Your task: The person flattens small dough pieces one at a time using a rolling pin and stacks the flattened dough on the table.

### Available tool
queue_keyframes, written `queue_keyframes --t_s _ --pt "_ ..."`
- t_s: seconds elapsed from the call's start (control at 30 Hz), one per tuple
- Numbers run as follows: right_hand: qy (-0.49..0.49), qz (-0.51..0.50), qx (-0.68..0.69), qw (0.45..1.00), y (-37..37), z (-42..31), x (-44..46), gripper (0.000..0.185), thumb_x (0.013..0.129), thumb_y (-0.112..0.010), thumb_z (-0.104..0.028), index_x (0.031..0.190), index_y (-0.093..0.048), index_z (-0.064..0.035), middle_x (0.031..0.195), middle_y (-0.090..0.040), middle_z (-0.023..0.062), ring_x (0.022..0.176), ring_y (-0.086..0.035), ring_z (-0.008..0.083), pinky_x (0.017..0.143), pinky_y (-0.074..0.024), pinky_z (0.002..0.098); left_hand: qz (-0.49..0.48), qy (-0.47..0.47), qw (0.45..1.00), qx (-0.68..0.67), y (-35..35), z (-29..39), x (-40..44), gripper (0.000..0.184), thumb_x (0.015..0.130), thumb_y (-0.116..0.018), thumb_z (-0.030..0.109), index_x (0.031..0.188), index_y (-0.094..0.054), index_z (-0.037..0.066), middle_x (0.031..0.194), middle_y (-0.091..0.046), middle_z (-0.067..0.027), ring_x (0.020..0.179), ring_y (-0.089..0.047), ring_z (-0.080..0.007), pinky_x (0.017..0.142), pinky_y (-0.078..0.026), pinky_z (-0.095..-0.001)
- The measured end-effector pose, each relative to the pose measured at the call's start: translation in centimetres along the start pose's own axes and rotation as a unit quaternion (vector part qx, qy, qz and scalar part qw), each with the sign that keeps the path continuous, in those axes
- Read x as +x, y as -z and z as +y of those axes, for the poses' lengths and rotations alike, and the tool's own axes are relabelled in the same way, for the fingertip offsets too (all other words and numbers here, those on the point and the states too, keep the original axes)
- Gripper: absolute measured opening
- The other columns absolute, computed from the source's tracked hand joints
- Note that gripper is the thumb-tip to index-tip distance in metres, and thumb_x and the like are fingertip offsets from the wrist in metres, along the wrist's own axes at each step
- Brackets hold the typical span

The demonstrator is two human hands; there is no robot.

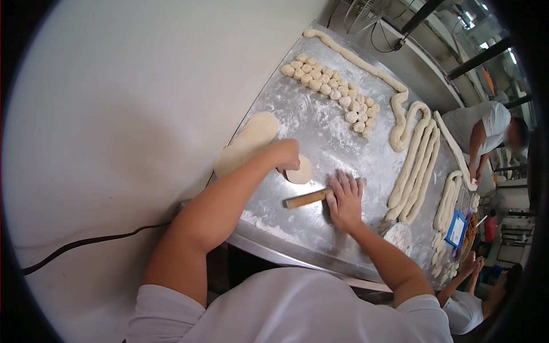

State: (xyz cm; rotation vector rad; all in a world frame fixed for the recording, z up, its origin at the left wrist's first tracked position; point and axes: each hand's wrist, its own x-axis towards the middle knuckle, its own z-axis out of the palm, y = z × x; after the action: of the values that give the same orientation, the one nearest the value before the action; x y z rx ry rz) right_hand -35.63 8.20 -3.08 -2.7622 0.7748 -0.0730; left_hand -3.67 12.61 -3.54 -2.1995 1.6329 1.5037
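1. Nearest the camera, on the near side of the rolling pin, comes a pale shirt [286, 306], its cloth smooth with soft folds.
2. On the rolling pin [306, 199] itself lies the right hand [346, 199], open and flat, fingers spread, palm down over the pin's right part. That hand is dusted with flour.
3. Just beyond the rolling pin's bare end, apart from it, sits a dough disc [303, 172]. The left hand [289, 155] touches its rim with fingers curled inward; their tips are hidden, so I cannot tell whether they pinch it.
4. The rolling pin's long axis runs crosswise at a slant: its bare end points left and slightly toward the body, while the covered end points right and away.
5. Wood-brown and slim, the pin is a plain cylinder. The disc is thin, flat and nearly round.
6. Beneath the pin, the surface [309, 231] is grey metal, streaked with white flour.
7. Left of and beyond the pin are flattened sheets of dough [251, 140]; well beyond it, rounded, floury dough balls [326, 88] in close rows; to its right, long, looping dough ropes [414, 171].
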Motion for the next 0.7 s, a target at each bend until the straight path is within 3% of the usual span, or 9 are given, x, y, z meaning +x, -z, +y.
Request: queue_keyframes --t_s 0.1,0.17,0.3,0.43,0.53,0.6,0.7 --pt "-0.052 0.000 -0.051 0.997 0.5 -2.4 7.9 0.069 0.109 -0.052 -0.052 0.167 -0.047 -0.0145 0.177 -0.034 0.0221 0.161 -0.031 0.0486 0.130 -0.0170 0.0693 0.083 -0.006 0.996 0.028 1.6 2.4 -4.1 0.046 0.094 -0.079 0.041 0.107 -0.081 -0.004 0.107 -0.079 -0.0260 0.103 -0.078 -0.0393 0.090 -0.061 -0.0487" --pt "-0.071 0.023 -0.055 0.996 -0.4 -3.0 14.7 0.080 0.108 -0.049 -0.056 0.171 -0.035 -0.0083 0.179 -0.028 0.0247 0.162 -0.030 0.0471 0.132 -0.0172 0.0662 0.153 -0.013 0.988 0.031 0.4 2.5 -3.7 0.043 0.096 -0.077 0.041 0.106 -0.082 -0.001 0.107 -0.079 -0.0260 0.102 -0.077 -0.0403 0.090 -0.060 -0.0494" --pt "-0.062 0.113 -0.021 0.991 -1.2 -3.4 19.6 0.082 0.108 -0.052 -0.051 0.170 -0.033 -0.0006 0.176 -0.031 0.0267 0.160 -0.033 0.0468 0.132 -0.0185 0.0644 0.247 -0.044 0.967 0.046 0.0 1.3 -1.8 0.033 0.100 -0.075 0.035 0.105 -0.082 0.004 0.107 -0.078 -0.0269 0.100 -0.075 -0.0430 0.090 -0.059 -0.0505" --pt "-0.057 0.083 -0.016 0.995 -1.7 -2.4 9.7 0.072 0.107 -0.055 -0.047 0.163 -0.046 -0.0026 0.171 -0.041 0.0252 0.154 -0.039 0.0484 0.130 -0.0202 0.0662 0.222 -0.064 0.969 -0.090 0.4 1.2 -2.0 0.027 0.100 -0.076 0.030 0.106 -0.082 0.005 0.104 -0.080 -0.0239 0.098 -0.076 -0.0385 0.089 -0.059 -0.0490" --pt "-0.018 0.034 -0.003 0.999 -1.1 -1.7 0.6 0.062 0.109 -0.055 -0.043 0.162 -0.053 -0.0118 0.171 -0.041 0.0226 0.155 -0.037 0.0504 0.129 -0.0165 0.0692 0.150 -0.030 0.984 -0.092 0.8 0.6 -1.6 0.028 0.099 -0.077 0.030 0.102 -0.082 0.002 0.099 -0.080 -0.0221 0.096 -0.078 -0.0346 0.088 -0.060 -0.0484" --pt "0.001 0.019 -0.016 1.000 -0.7 -1.2 0.6 0.062 0.110 -0.052 -0.045 0.164 -0.051 -0.0125 0.174 -0.037 0.0224 0.157 -0.035 0.0495 0.129 -0.0161 0.0698 0.036 0.027 0.999 -0.010 1.5 0.1 -1.2 0.032 0.099 -0.077 0.033 0.100 -0.082 0.001 0.096 -0.080 -0.0212 0.094 -0.078 -0.0329 0.087 -0.060 -0.0482" --pt "-0.059 0.005 -0.052 0.997 0.0 -3.3 8.5 0.067 0.111 -0.049 -0.047 0.168 -0.044 -0.0118 0.176 -0.034 0.0226 0.158 -0.034 0.0485 0.130 -0.0160 0.0690 0.044 0.040 0.998 -0.037 2.5 1.6 -3.6 0.037 0.099 -0.075 0.036 0.096 -0.083 0.001 0.097 -0.080 -0.0231 0.095 -0.079 -0.0375 0.087 -0.060 -0.0496"
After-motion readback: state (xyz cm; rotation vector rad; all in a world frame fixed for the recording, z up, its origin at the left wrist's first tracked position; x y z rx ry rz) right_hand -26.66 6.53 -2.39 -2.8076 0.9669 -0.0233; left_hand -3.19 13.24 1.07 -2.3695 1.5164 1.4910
